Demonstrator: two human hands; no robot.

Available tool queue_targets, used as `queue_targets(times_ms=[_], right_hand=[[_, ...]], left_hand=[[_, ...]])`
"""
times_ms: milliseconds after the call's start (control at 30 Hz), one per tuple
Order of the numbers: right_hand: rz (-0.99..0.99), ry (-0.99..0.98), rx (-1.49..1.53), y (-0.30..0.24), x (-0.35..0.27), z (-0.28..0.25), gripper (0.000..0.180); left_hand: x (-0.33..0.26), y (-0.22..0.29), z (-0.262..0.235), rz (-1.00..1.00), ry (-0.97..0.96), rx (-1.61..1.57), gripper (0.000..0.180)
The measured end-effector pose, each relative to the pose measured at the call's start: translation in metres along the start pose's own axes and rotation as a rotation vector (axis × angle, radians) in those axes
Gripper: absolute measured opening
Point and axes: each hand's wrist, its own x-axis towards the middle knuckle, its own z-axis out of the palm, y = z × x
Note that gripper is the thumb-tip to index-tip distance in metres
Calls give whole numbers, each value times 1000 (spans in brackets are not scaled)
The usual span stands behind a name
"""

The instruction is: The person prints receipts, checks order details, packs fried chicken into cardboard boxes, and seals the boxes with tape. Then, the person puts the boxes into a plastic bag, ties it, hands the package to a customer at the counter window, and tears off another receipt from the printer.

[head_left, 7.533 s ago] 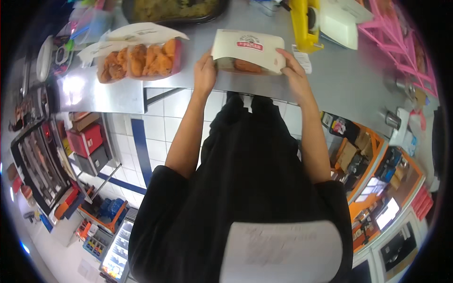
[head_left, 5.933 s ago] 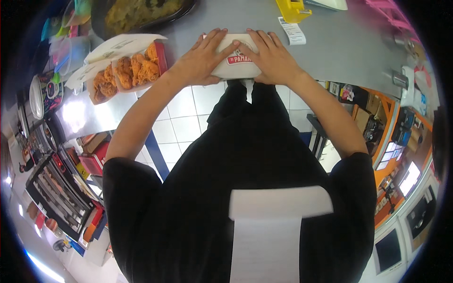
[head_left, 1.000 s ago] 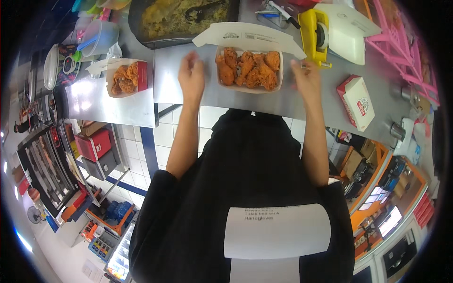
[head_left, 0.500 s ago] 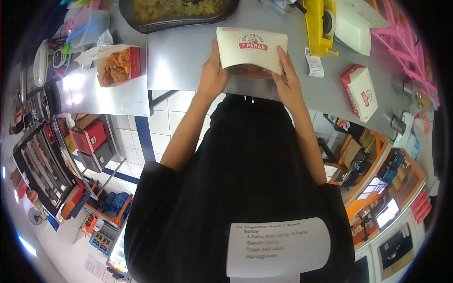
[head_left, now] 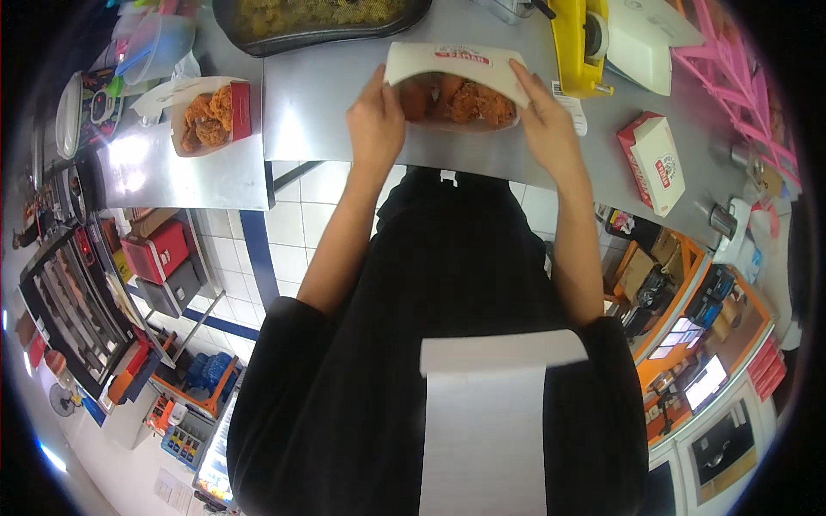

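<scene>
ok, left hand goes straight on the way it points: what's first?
The left hand would first meet the chicken box it touches; past that, probably the dark tray, though depth is unclear.

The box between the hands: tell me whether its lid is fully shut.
No, the lid is raised at the front and fried chicken shows beneath it.

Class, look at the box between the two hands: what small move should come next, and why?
Probably ease the front edge of the lid down to the near rim of the box: the left hand and right hand flank the lid, which arches over the top, yet fried chicken shows through the front gap.
</scene>
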Motion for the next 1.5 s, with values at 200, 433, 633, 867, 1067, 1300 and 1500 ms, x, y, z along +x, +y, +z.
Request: queue_targets(times_ms=[200,433,633,867,1067,1300,1500], right_hand=[[51,47,475,-7,-1,9,53],[73,-186,297,4,19,-25,50],[135,-261,656,24,2,-16,52],[450,-133,45,-17,35,3,64],[337,3,-263,5,17,37,52],[-189,116,-673,26,29,16,64],[-534,-537,-899,-23,48,-5,119]], left_hand=[[-5,-13,10,-105,12,-112,35],[-3,-26,13,-79,26,-125,36],[-1,-46,-3,-294,-195,-578,41],[53,18,-22,-378,-675,-5,62],[8,-25,13,-173,-436,30,69],[38,-6,-13,55,-544,372,75],[46,22,-17,724,-813,807,112]])
